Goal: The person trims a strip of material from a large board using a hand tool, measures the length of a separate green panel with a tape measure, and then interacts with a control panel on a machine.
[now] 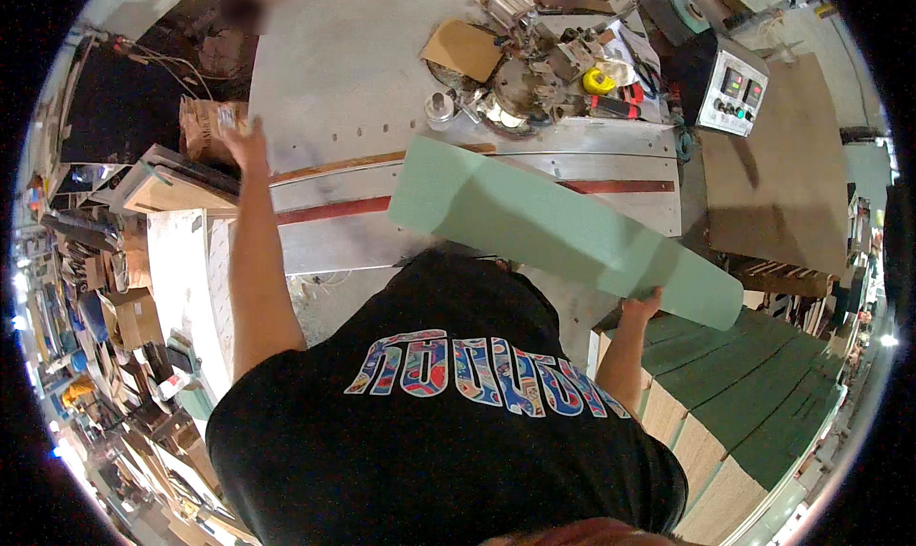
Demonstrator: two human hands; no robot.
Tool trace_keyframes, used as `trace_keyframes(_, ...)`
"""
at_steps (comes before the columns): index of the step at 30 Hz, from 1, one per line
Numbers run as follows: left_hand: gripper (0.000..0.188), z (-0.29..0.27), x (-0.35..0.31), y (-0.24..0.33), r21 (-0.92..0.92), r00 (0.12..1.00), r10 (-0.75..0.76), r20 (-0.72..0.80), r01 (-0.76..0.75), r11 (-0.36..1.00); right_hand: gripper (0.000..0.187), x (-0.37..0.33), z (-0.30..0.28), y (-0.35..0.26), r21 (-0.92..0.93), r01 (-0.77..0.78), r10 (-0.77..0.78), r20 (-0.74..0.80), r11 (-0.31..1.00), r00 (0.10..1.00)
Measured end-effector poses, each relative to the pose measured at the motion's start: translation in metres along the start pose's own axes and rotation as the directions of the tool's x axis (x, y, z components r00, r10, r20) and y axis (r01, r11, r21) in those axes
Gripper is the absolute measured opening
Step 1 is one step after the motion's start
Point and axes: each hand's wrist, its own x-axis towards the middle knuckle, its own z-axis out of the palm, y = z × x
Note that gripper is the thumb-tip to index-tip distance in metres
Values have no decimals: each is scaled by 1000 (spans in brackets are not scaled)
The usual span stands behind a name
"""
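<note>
A long pale green board (pixel 534 224) with rounded corners slants across the front of the metal-topped bench, its left end over the bench and its right end past the bench's right side. My right hand (pixel 643 304) grips its near edge toward the right end; the fingers beneath are partly hidden. My left arm reaches far forward on the left. At its end my left hand (pixel 244 145) is open, fingers apart, beside a crumpled brown paper bag (pixel 202 126) at the bench's left edge. Whether it touches the bag I cannot tell.
Tools and metal parts, with a yellow tape measure (pixel 598 81), clutter the back right of the bench (pixel 334 79). A control box (pixel 733 90) stands at the right. Dark green panels (pixel 744 384) lie stacked at lower right; wooden boards (pixel 176 188) lean on the left.
</note>
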Motion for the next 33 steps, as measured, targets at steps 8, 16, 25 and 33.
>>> trace_keyframes(8, 63, -18, -303, 159, -78, 812, 376, 447, -384, 920, 50, -11, 12, -2, 113, -26, 27, -2, 993, 1000)
trace_keyframes(16, 78, -8, -390, 220, 163, 877, 290, 383, -373, 913, 50, -31, 28, -26, -9, -107, 108, 67, 994, 992)
trace_keyframes(25, 79, 22, -428, 259, 109, 870, 293, 397, -361, 926, 49, 64, -40, -70, -392, 110, -69, 118, 913, 991)
trace_keyframes(33, 76, 16, -409, 241, 179, 885, 249, 395, -340, 923, 49, 49, -7, -51, -358, 60, -40, 62, 932, 997)
